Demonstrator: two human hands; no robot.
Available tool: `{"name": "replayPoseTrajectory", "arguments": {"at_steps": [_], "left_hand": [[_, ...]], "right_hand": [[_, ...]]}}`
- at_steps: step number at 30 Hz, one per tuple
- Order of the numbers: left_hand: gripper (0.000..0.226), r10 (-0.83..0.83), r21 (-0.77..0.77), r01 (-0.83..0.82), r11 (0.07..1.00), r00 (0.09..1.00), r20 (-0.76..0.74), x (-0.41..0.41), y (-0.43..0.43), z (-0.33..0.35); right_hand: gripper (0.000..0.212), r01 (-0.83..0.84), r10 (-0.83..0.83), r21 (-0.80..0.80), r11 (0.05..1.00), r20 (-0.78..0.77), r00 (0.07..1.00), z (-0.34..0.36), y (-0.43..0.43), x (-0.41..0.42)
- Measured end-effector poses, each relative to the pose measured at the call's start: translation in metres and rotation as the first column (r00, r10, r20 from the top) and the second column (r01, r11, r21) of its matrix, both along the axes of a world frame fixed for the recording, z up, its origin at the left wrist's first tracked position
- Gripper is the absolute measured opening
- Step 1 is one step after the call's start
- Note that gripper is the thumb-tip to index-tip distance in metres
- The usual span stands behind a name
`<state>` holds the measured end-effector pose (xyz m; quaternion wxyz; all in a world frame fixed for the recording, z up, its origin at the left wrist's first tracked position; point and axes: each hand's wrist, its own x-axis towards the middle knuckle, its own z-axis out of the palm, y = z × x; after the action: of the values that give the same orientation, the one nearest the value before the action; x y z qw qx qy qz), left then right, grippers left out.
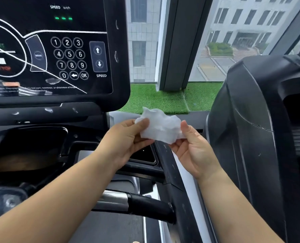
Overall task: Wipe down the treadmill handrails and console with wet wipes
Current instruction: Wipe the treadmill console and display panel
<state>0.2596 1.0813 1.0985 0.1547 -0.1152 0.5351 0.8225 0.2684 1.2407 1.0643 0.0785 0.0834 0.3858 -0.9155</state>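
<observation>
Left hand (126, 142) and right hand (196, 151) pinching crumpled wet wipe (160, 128); console (45, 25) reads SPEED

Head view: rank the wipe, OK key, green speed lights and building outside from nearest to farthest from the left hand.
1. wipe, pinched in the left hand.
2. OK key, up-left, on the keypad bottom row.
3. green lights, higher, near the console top.
4. building, outside, upper right.

Crumpled wet wipe (160, 128) between both hands
</observation>
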Motion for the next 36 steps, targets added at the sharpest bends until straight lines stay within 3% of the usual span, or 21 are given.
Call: {"name": "replayPoseTrajectory", "arguments": {"at_steps": [3,7,8,9,12,14,16,18,20,23,26,28,31,34,36], "left_hand": [[0.015,0.025,0.026,-0.026,0.999,0.999,0.024,-0.002,-0.002,-0.001],[0.013,-0.074,-0.277,0.028,0.961,0.985,-0.157,0.005,-0.004,-0.005],[0.011,-0.088,-0.319,0.025,0.947,0.979,-0.183,0.006,-0.003,-0.005],[0.01,-0.087,-0.339,0.016,0.941,0.977,-0.196,0.007,-0.003,-0.004],[0.012,-0.019,-0.337,-0.041,0.94,0.985,-0.173,0.008,-0.003,-0.003],[0.015,-0.006,-0.356,-0.05,0.933,0.988,-0.153,0.008,-0.006,-0.007],[0.011,-0.047,-0.369,-0.009,0.929,0.988,-0.145,0.01,-0.007,-0.01],[0.006,-0.093,-0.388,0.023,0.922,0.982,-0.164,0.012,-0.008,-0.012],[0.005,-0.131,-0.455,0.026,0.89,0.971,-0.201,0.015,-0.01,-0.013],[0.007,-0.283,-0.688,-0.014,0.726,0.905,-0.317,0.017,-0.009,-0.013],[0.008,-0.328,-0.764,-0.088,0.64,0.867,-0.374,0.022,-0.003,-0.009],[0.01,-0.298,-0.741,-0.104,0.663,0.872,-0.389,0.023,-0.004,-0.007],[0.019,-0.237,-0.671,-0.058,0.739,0.91,-0.34,0.019,-0.011,-0.005],[0.021,-0.205,-0.473,0.063,0.879,0.945,-0.255,0.016,-0.016,0.0],[0.016,-0.222,-0.397,0.134,0.908,0.957,-0.185,0.016,-0.017,0.002]], "right_hand": [[0.032,-0.049,0.046,0.046,0.998,0.066,0.997,-0.006,0.004,0.003],[0.09,-0.178,0.146,0.257,0.95,0.142,0.979,0.0,0.006,0.002],[0.094,-0.21,0.179,0.322,0.923,0.124,0.976,0.002,0.004,0.001],[0.086,-0.214,0.196,0.377,0.901,0.087,0.977,0.004,0.002,0.001],[0.038,-0.053,0.09,0.503,0.863,-0.049,0.995,0.005,-0.005,0.002],[0.022,0.01,0.038,0.537,0.844,-0.079,0.996,0.001,-0.005,0.003],[0.013,0.001,0.036,0.526,0.851,-0.061,0.997,-0.004,-0.006,0.006],[0.004,0.063,-0.025,0.61,0.79,-0.07,0.997,-0.007,-0.008,0.01],[0.021,0.145,-0.075,0.71,0.69,-0.129,0.989,-0.005,-0.011,0.014],[0.055,0.088,-0.013,0.672,0.735,-0.116,0.993,0.0,-0.019,0.02],[0.04,0.036,-0.007,0.586,0.81,-0.051,0.999,0.003,-0.027,0.02],[0.027,0.015,-0.015,0.481,0.876,-0.003,1.0,0.003,-0.027,0.017],[0.031,-0.037,0.016,0.329,0.944,0.065,0.998,0.003,-0.022,0.016],[0.036,-0.062,0.044,0.253,0.965,0.079,0.996,0.004,-0.018,0.015],[0.03,-0.088,0.076,0.216,0.973,0.061,0.995,0.006,-0.016,0.015]]}}
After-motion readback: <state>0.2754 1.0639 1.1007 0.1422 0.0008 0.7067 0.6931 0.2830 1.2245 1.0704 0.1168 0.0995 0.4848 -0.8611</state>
